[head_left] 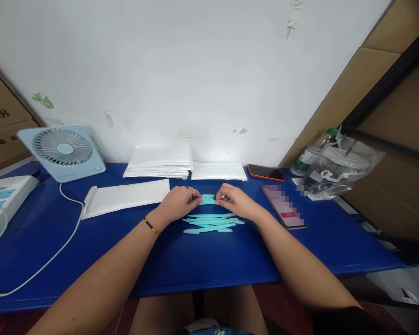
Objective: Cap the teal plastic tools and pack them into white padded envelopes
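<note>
Several slim teal eyebrow razors (208, 202) lie crosswise between my two hands. My left hand (180, 202) has its thumb and forefinger pinched at their left end. At the right end, the fingers of my right hand (234, 200) are closed on them in the same way. Just below, on the blue tabletop, is a loose pile of more teal eyebrow razors (209, 223) with pale ends, pointing in slightly different directions. My fingertips partly hide the ends of the held razors.
White padded mailers (157, 160) are stacked by the wall, with a single mailer (129, 197) nearer left. A blue fan (65, 149) and power strip (3, 204) stand left. On the right are two phones (265, 172), a bottle (309, 156) and a bagged cup (335, 170).
</note>
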A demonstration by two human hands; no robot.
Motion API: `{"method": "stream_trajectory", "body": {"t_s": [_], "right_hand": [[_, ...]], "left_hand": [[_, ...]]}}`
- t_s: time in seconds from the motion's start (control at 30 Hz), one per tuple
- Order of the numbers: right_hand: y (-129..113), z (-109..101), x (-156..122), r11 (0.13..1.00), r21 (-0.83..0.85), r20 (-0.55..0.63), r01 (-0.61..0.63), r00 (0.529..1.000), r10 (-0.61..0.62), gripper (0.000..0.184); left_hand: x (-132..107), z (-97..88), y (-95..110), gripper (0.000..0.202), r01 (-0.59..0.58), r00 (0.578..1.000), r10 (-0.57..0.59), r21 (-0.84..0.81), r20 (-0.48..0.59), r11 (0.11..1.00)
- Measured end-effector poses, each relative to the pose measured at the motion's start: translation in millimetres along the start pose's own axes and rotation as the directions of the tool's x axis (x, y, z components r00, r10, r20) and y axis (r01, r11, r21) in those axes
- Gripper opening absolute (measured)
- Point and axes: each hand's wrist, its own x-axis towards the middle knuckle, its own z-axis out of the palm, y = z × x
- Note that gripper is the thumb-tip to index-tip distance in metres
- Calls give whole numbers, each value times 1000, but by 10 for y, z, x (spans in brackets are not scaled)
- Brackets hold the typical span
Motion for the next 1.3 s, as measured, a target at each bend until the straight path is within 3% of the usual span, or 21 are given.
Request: {"method": "stream_trajectory", "body": {"t_s": [0.2,0.33,0.47,0.53,0.7,0.77,0.97,1.07,1.2,1.3], "right_hand": [[43,-14,19,1000,1,-27,-4,1000,4,10],[218,-49,7,995,-12,-59,-99,993,98,11],[298,-127,-41,986,-23,-76,-165,984,163,10],[269,-184,-86,989,-7,-29,-145,989,144,11],[161,-268,-175,994,35,247,-99,965,88,18],[131,-241,-167,996,31,283,-84,956,72,17],[65,-76,-70,999,-3,161,-45,986,45,12],[110,-66,-43,998,-30,81,-52,995,54,8],[226,-156,-58,985,-57,-15,-162,987,162,8],[231,-251,-109,984,-35,7,-176,984,176,13]], "left_hand": [[29,-25,2,22,-5,1000,5,35,-1,999],[14,-46,-136,22,74,997,-72,63,-31,995],[-2,-38,-238,21,82,996,-82,8,-31,997],[-2,-21,-252,23,72,997,-72,-12,-25,997],[-7,-22,-195,25,66,997,-68,-60,-28,996],[-15,-31,-128,28,37,999,-39,-78,-18,996],[-12,7,18,26,-103,992,109,-80,62,991],[1,-9,-56,24,-39,999,39,-7,15,999],[-3,-71,-214,25,91,996,-89,53,-29,994],[-11,-74,-258,21,108,994,-107,66,-20,992]]}}
